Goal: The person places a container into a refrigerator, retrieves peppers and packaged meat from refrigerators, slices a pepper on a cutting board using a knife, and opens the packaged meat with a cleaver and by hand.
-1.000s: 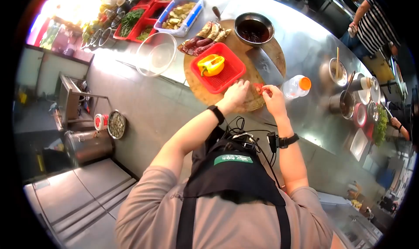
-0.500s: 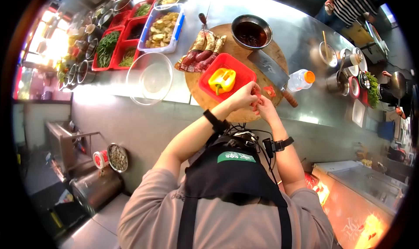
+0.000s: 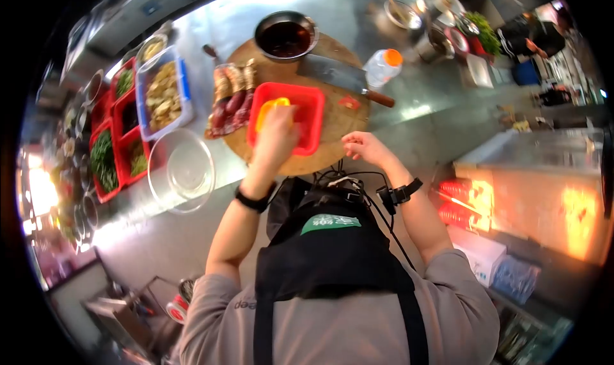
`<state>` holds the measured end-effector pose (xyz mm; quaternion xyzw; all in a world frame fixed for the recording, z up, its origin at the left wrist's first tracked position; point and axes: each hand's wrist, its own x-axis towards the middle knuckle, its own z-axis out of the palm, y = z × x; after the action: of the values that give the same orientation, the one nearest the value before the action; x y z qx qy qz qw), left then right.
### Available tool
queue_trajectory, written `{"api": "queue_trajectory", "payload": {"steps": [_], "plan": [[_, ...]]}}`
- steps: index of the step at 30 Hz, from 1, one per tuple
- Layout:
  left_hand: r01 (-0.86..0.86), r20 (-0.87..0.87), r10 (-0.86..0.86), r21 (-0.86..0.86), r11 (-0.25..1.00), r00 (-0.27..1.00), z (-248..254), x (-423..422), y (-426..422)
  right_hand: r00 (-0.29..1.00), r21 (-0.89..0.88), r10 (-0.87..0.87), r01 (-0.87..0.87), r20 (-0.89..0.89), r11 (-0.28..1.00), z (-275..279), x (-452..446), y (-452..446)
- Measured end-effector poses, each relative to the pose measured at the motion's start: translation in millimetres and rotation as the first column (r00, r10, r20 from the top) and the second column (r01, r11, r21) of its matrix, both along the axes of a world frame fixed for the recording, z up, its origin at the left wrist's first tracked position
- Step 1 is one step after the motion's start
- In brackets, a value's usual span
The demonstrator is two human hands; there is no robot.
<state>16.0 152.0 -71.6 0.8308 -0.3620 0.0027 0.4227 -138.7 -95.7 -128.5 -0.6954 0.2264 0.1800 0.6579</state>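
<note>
A red plastic basket (image 3: 312, 119) rests on the round wooden chopping board (image 3: 342, 125). My left hand (image 3: 277, 133) reaches into it, fingers closed on a yellow bell pepper (image 3: 263, 114) and partly hiding it; motion blurs the hand. Over the board's near right edge is my right hand (image 3: 363, 147), its fingers loosely curled and apart, with nothing visible in them. Small red pieces (image 3: 349, 102) lie on the board between that hand and a cleaver (image 3: 336, 74). The cleaver lies flat, its wooden handle pointing right.
A dark bowl of brown-red liquid (image 3: 286, 40) stands at the board's back, with packaged sausages (image 3: 233, 99) at its left. A bottle with an orange cap (image 3: 384, 67) is beyond the cleaver. Farther left are a clear round bowl (image 3: 182, 171), a sliced-food tub (image 3: 185, 96) and red vegetable containers (image 3: 105, 128).
My hands were together at the basket's right corner. My left hand has moved left onto the yellow bell pepper, and my right hand has drawn apart from it. The view has turned.
</note>
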Motion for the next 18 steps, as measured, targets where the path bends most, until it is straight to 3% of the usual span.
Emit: {"api": "queue_trajectory", "payload": {"steps": [3,4,5,6,7,8,9,11,13,15,16,18], "plan": [[-0.279,0.094,0.268,0.144,0.949,0.959,-32.3,19.3,49.6,0.990,-0.240,-0.058,0.026,-0.127,0.971,-11.9,-47.6,-64.7],[-0.285,-0.085,0.303,0.181,0.941,0.949,-52.0,24.8,64.3,0.989,-0.242,-0.079,0.047,-0.125,0.969,-17.2,-61.4,-85.0],[-0.265,-0.163,0.298,0.198,0.944,0.941,-67.4,27.8,76.0,0.976,-0.402,-0.071,-0.017,-0.205,0.915,-20.6,-72.3,-105.0],[-0.254,-0.371,0.321,0.217,0.942,0.872,-76.0,28.5,82.5,0.956,-0.542,-0.073,-0.098,-0.285,0.835,-26.9,-81.7,-123.4],[-0.263,-0.547,0.343,0.223,0.939,0.764,-72.7,27.4,79.1,0.956,-0.540,-0.080,-0.088,-0.281,0.837,-43.2,-89.8,-142.5],[-0.273,-0.699,0.356,0.233,0.933,0.620,-69.0,25.0,74.8,0.959,-0.697,-0.018,-0.193,-0.283,0.690,-67.1,-97.6,-161.5],[-0.276,-0.693,0.362,0.237,0.931,0.624,-69.7,21.4,73.9,0.954,-0.819,0.047,-0.280,-0.297,0.502,-86.0,-104.2,-178.0],[-0.325,-0.847,0.153,-0.025,0.945,0.510,-75.0,13.9,69.9,0.931,-0.823,0.103,-0.357,-0.349,0.443,-111.1,-109.7,-202.2],[-0.349,-0.843,0.181,-0.009,0.937,0.506,-79.5,0.1,67.6,0.824,-0.790,0.287,-0.557,-0.488,0.258,-140.9,-93.3,-215.2],[-0.381,-0.852,0.168,-0.039,0.924,0.496,-60.6,-27.8,65.6,0.807,-0.785,0.407,-0.555,-0.428,0.275,-186.6,-89.8,-240.6],[-0.415,-0.855,0.147,-0.085,0.906,0.497,-47.8,-47.4,55.1,0.753,-0.769,0.429,-0.613,-0.500,0.179,-169.3,-80.7,-232.6],[-0.460,-0.892,0.141,-0.082,0.884,0.430,-24.5,-88.2,36.9,0.764,-0.828,0.449,-0.554,-0.463,0.089,-192.2,-76.5,-245.9]]}}
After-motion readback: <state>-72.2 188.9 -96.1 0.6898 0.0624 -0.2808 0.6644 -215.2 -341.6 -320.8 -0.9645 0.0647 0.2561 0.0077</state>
